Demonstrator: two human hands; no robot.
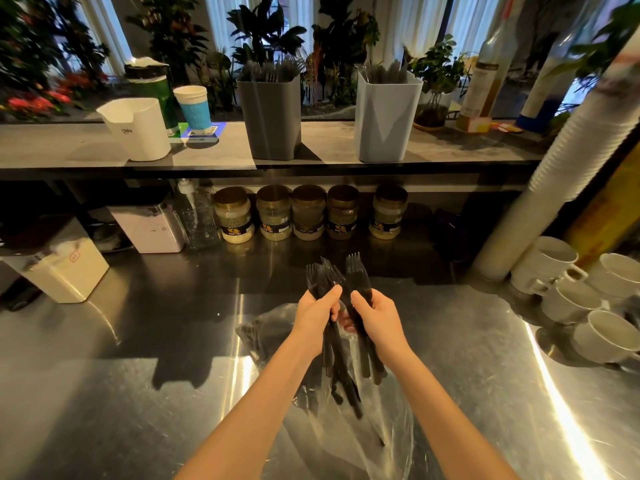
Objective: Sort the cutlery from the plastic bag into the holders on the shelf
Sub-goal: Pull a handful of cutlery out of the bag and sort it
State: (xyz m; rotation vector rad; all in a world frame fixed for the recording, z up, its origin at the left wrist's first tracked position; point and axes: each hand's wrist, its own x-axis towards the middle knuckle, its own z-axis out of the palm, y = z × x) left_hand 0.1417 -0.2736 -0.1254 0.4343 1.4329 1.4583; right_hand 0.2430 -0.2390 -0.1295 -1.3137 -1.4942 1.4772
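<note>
The crumpled clear plastic bag (391,427) lies by the steel counter's (138,393) near edge, with dark cutlery inside. Above it, the left hand (317,315) and right hand (375,318) each clutch black plastic forks (358,271). On the shelf (329,143), the dark grey square holder (272,116) and pale grey square holder (384,119) hold some cutlery, so sorting looks partway done.

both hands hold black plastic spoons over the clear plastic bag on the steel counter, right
They are black plastic forks, not spoons: the head view shows tines. The left hand and right hand hold them over the clear plastic bag on the steel counter.
</note>
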